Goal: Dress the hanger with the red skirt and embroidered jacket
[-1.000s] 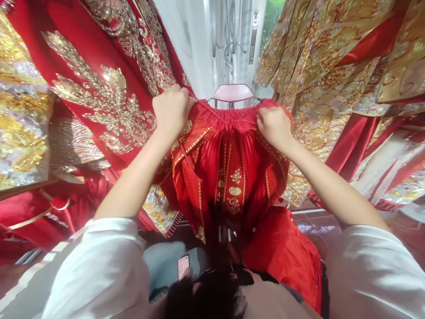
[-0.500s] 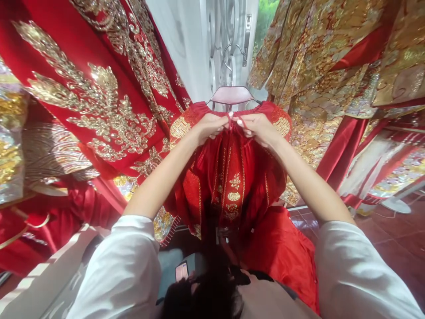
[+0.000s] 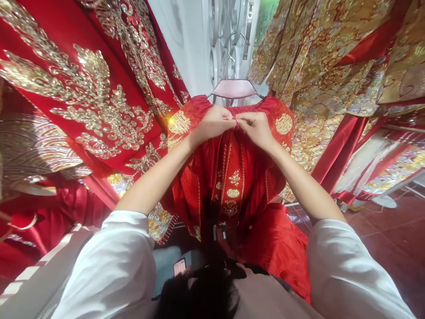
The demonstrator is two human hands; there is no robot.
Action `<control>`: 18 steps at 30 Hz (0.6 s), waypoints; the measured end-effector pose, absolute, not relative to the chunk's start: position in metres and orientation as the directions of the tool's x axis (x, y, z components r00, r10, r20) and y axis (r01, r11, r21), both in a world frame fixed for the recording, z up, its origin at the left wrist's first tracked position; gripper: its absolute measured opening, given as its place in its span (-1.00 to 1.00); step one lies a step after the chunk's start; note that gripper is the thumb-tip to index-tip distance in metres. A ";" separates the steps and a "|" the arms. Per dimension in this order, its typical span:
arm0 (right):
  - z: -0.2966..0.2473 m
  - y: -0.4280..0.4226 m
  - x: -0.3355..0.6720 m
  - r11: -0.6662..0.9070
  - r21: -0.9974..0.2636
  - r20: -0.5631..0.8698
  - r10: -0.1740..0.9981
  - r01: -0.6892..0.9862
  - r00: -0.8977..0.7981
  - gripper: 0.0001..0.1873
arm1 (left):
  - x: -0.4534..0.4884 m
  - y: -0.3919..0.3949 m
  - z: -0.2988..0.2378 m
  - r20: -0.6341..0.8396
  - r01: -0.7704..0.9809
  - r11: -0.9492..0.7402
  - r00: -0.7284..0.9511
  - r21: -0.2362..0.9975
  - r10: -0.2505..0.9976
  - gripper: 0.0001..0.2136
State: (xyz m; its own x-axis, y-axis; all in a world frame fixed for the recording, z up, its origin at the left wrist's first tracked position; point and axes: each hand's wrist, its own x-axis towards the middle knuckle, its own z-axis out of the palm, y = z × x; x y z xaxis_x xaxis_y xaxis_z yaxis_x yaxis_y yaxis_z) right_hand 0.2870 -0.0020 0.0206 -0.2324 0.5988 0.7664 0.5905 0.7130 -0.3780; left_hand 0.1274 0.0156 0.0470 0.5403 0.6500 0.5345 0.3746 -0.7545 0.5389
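A red garment (image 3: pixel 234 159) with gold embroidery and round gold motifs hangs on a pale pink hanger (image 3: pixel 236 88) with a metal hook. At the middle of its gathered neckline, a thin red cord (image 3: pixel 237 123) is pinched between my two hands. My left hand (image 3: pixel 216 122) is closed at the cord, its thumb and fingertips pressed together. Facing it, my right hand (image 3: pixel 255 127) pinches the cord too, fingers curled. Both hands nearly touch at the fingertips. Whether the cord is knotted cannot be made out.
On the left hangs a red garment with gold sequins (image 3: pixel 109 104); gold brocade garments (image 3: pixel 322 88) hang on the right. White ironwork (image 3: pixel 217 53) stands behind the hanger. Below, a dark-haired person (image 3: pixel 199 292) is near a lit phone (image 3: pixel 179 267).
Both hands have drawn closer together at the neckline, and their fingers have curled in around the cord. The view has shifted slightly.
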 end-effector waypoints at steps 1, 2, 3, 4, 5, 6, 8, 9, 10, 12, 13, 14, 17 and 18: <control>0.021 -0.001 0.287 0.689 -0.354 0.764 0.603 0.632 -0.231 -0.79 | 0.129 0.015 0.047 0.551 0.405 -0.769 0.538 0.495 0.638 -0.80; 0.021 0.000 0.288 0.660 -0.324 0.759 0.609 0.678 -0.229 -0.81 | 0.129 0.014 0.048 0.571 0.439 -0.780 0.531 0.446 0.626 -0.81; 0.021 0.000 0.290 0.623 -0.290 0.755 0.615 0.726 -0.227 -0.83 | 0.128 0.013 0.049 0.597 0.480 -0.784 0.514 0.394 0.615 -0.81; 0.021 0.001 0.293 0.580 -0.251 0.752 0.621 0.775 -0.221 -0.85 | 0.126 0.010 0.051 0.629 0.535 -0.775 0.485 0.336 0.608 -0.82; 0.022 0.002 0.297 0.530 -0.214 0.751 0.626 0.821 -0.208 -0.86 | 0.123 0.007 0.052 0.661 0.603 -0.749 0.448 0.274 0.603 -0.82; 0.021 0.002 0.303 0.473 -0.188 0.753 0.632 0.861 -0.183 -0.86 | 0.118 0.004 0.053 0.688 0.675 -0.704 0.405 0.219 0.602 -0.82; 0.020 0.005 0.316 0.367 -0.179 0.758 0.643 0.913 -0.110 -0.87 | 0.109 -0.001 0.052 0.716 0.783 -0.605 0.339 0.145 0.610 -0.84; 0.019 0.006 0.322 0.334 -0.191 0.759 0.647 0.923 -0.077 -0.87 | 0.105 -0.001 0.050 0.716 0.806 -0.578 0.328 0.127 0.616 -0.86; 0.018 0.008 0.327 0.322 -0.212 0.759 0.649 0.923 -0.052 -0.88 | 0.102 -0.001 0.048 0.715 0.810 -0.572 0.326 0.126 0.618 -0.88; 0.017 0.012 0.332 0.366 -0.283 0.761 0.648 0.887 -0.025 -0.89 | 0.100 0.004 0.043 0.721 0.779 -0.605 0.323 0.165 0.613 -0.93; 0.016 0.013 0.332 0.417 -0.340 0.759 0.651 0.843 -0.016 -0.88 | 0.101 0.008 0.041 0.726 0.752 -0.628 0.316 0.201 0.611 -0.94; 0.016 0.015 0.331 0.476 -0.416 0.749 0.663 0.775 -0.004 -0.86 | 0.103 0.011 0.040 0.729 0.718 -0.649 0.299 0.254 0.616 -0.94; 0.018 0.015 0.320 0.581 -0.686 0.657 0.753 0.439 0.031 -0.76 | 0.115 0.020 0.038 0.678 0.546 -0.673 0.237 0.500 0.696 -0.91; 0.019 0.014 0.316 0.573 -0.755 0.612 0.790 0.319 0.032 -0.73 | 0.119 0.022 0.039 0.637 0.469 -0.654 0.224 0.593 0.738 -0.91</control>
